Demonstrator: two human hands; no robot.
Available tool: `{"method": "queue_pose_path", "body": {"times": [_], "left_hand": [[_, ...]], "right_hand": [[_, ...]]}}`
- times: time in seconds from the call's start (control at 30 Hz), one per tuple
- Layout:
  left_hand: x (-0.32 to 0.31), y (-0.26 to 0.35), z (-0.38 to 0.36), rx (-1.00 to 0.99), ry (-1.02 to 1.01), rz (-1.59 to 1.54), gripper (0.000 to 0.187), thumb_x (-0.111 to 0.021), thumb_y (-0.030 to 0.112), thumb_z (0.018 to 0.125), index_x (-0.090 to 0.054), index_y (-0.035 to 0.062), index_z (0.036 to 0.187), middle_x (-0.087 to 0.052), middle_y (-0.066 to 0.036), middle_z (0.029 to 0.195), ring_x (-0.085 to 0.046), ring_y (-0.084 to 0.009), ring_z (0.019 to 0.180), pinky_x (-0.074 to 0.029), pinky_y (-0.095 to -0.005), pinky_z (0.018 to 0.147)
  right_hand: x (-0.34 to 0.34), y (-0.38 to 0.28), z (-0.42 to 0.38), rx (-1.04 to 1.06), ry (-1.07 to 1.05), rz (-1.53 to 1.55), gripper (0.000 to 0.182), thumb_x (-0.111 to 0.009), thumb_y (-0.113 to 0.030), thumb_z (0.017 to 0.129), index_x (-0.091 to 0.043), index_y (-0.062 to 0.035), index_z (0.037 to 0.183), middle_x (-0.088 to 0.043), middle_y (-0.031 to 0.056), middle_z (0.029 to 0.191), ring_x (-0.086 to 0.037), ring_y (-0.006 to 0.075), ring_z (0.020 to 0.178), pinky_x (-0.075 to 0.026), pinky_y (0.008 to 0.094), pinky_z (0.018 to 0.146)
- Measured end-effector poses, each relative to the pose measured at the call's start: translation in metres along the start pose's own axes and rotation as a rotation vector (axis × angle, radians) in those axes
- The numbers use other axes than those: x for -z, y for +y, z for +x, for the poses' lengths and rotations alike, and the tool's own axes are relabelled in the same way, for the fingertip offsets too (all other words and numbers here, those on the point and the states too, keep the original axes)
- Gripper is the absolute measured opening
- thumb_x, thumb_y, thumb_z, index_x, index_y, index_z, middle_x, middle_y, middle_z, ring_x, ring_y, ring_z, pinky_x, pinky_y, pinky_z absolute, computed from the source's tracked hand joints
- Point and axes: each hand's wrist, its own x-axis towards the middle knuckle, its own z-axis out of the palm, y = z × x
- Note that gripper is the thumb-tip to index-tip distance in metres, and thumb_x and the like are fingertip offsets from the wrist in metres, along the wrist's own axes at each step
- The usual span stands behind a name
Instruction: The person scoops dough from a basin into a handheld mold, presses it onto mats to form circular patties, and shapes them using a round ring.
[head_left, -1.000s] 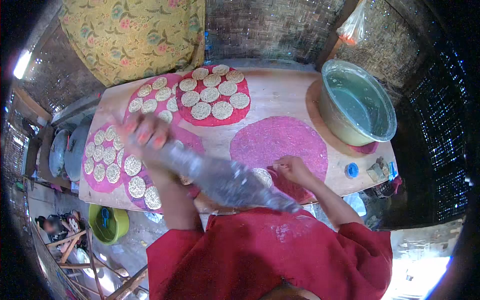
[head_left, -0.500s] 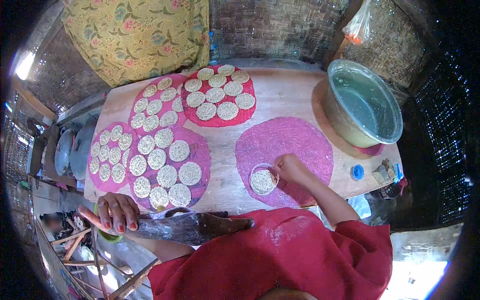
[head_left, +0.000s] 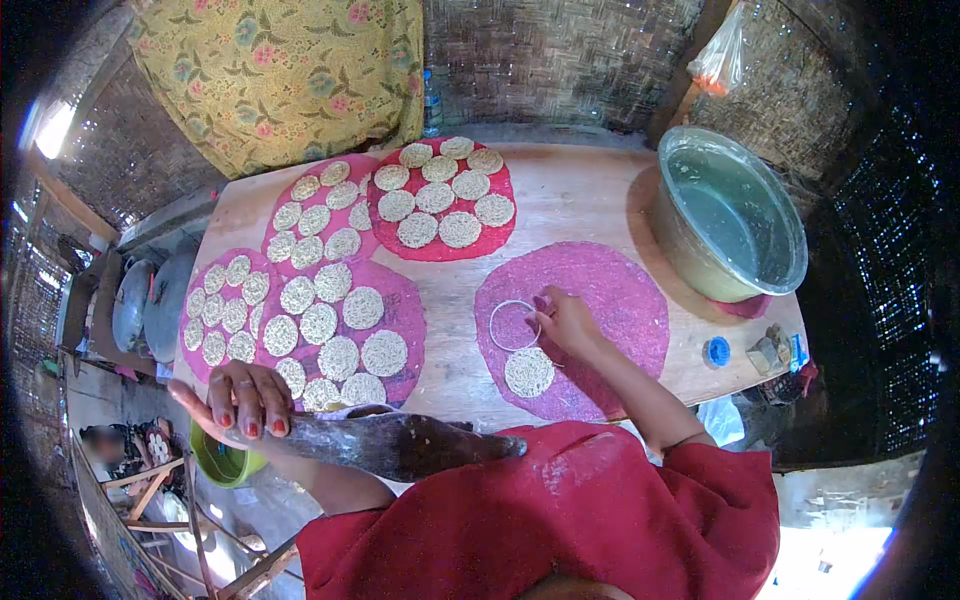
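My right hand (head_left: 566, 322) pinches the edge of a thin white ring (head_left: 492, 325) over a round pink mat (head_left: 610, 275). Just below the ring, one flat disc of noodle-like strands (head_left: 529, 373) lies on that mat. To the left, my left hand (head_left: 247, 400) curls its fingers over the end of a dark wooden press-like tool (head_left: 390, 443). This tool stretches across to the front of the red shirt and has whitish smears. A pale lump or cloth at its upper side is mostly hidden.
Pink mats (head_left: 405, 310) and a red mat (head_left: 440, 250) with several noodle discs cover the table's left side. A large tub (head_left: 715, 205) and a blue cap (head_left: 717, 351) stand at right. A green bucket (head_left: 222, 462) is below my left hand. Another person (head_left: 125, 445) sits at far left.
My right hand has lifted the ring off the noodle disc and shifted it up the mat. The disc stays behind. My left hand and the wooden tool have moved slightly right.
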Motion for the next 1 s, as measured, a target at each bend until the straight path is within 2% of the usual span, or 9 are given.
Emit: {"method": "queue_pose_path", "body": {"times": [0.07,0.2,0.23,0.3,0.37,0.5,0.63,0.73,1.0], "left_hand": [[0.004,-0.012,0.007,0.036,0.064,-0.044,0.075,-0.021,0.067,0.088,-0.065,0.0078,0.07,-0.061,-0.013,0.056,-0.059,-0.0272,0.044,-0.048,-0.0368,0.039],[-0.013,-0.072,0.057,0.104,0.553,-0.04,0.05,-0.036,0.056,0.089,-0.056,0.0113,0.078,-0.051,-0.003,0.057,-0.05,-0.0198,0.047,-0.042,-0.03,0.044],[-0.022,-0.091,0.074,0.119,0.756,-0.016,0.048,-0.039,0.055,0.088,-0.056,0.0106,0.084,-0.054,-0.004,0.062,-0.052,-0.0201,0.052,-0.044,-0.0294,0.049],[-0.008,-0.126,0.103,0.275,0.551,-0.062,0.043,-0.043,0.05,0.087,-0.055,0.0094,0.095,-0.057,-0.007,0.076,-0.055,-0.0219,0.066,-0.046,-0.0316,0.059],[0.032,-0.167,0.121,0.367,0.394,-0.218,0.041,-0.046,0.045,0.087,-0.054,0.0069,0.1,-0.057,-0.009,0.085,-0.056,-0.0249,0.077,-0.048,-0.0353,0.068],[0.074,-0.241,0.137,0.349,0.528,-0.492,0.037,-0.045,0.041,0.089,-0.055,0.0071,0.099,-0.056,-0.009,0.09,-0.055,-0.0266,0.085,-0.048,-0.0386,0.075],[0.125,-0.289,0.114,0.299,0.499,-0.607,0.035,-0.044,0.042,0.09,-0.056,0.0095,0.097,-0.056,-0.007,0.089,-0.055,-0.0261,0.085,-0.048,-0.0384,0.076],[0.141,-0.296,0.091,0.252,0.48,-0.615,0.036,-0.048,0.044,0.088,-0.057,0.0095,0.095,-0.058,-0.007,0.086,-0.057,-0.0254,0.083,-0.049,-0.0374,0.077],[0.158,-0.296,0.086,0.156,0.593,-0.507,0.037,-0.05,0.044,0.087,-0.056,0.007,0.088,-0.059,-0.007,0.077,-0.056,-0.023,0.075,-0.048,-0.0354,0.07]], "right_hand": [[0.024,-0.018,-0.01,-0.002,0.011,0.028,0.041,-0.064,-0.023,0.078,-0.055,0.001,0.11,-0.064,0.0208,0.089,-0.063,0.0344,0.085,-0.049,0.0427,0.074],[0.072,-0.049,-0.038,0.513,-0.907,0.606,0.074,-0.059,-0.049,0.082,-0.036,0.0022,0.131,-0.05,0.0158,0.125,-0.048,0.0221,0.114,-0.04,0.0337,0.094],[0.068,-0.037,-0.044,0.514,-0.91,0.603,0.074,-0.059,-0.049,0.082,-0.036,0.0022,0.131,-0.05,0.0158,0.125,-0.048,0.0221,0.114,-0.04,0.0337,0.094],[0.061,0.001,-0.06,0.099,-1.371,0.859,0.079,-0.056,-0.053,0.082,-0.031,0.0009,0.135,-0.049,0.0186,0.124,-0.049,0.0244,0.114,-0.039,0.0356,0.096],[0.093,0.003,-0.064,-0.049,-1.227,0.933,0.078,-0.056,-0.051,0.082,-0.031,0.0007,0.135,-0.05,0.0188,0.122,-0.05,0.0256,0.111,-0.04,0.0371,0.094],[0.123,0.004,-0.039,-0.268,-1.027,1.261,0.074,-0.053,-0.049,0.083,-0.032,0.0,0.135,-0.051,0.0193,0.12,-0.055,0.0284,0.104,-0.045,0.0404,0.086],[0.129,0.007,-0.02,-0.434,-0.984,1.028,0.079,-0.052,-0.051,0.082,-0.03,0.0033,0.135,-0.053,0.0222,0.118,-0.057,0.0309,0.101,-0.047,0.0418,0.085],[0.119,0.003,-0.02,-0.477,-0.927,1.013,0.062,-0.051,-0.047,0.085,-0.044,-0.0005,0.125,-0.06,0.0183,0.102,-0.063,0.0259,0.083,-0.049,0.0374,0.074],[0.099,0.005,-0.017,-0.37,-0.807,0.79,0.05,-0.057,-0.049,0.081,-0.061,-0.002,0.099,-0.063,0.0083,0.077,-0.06,0.0171,0.068,-0.047,0.0303,0.063]]}}
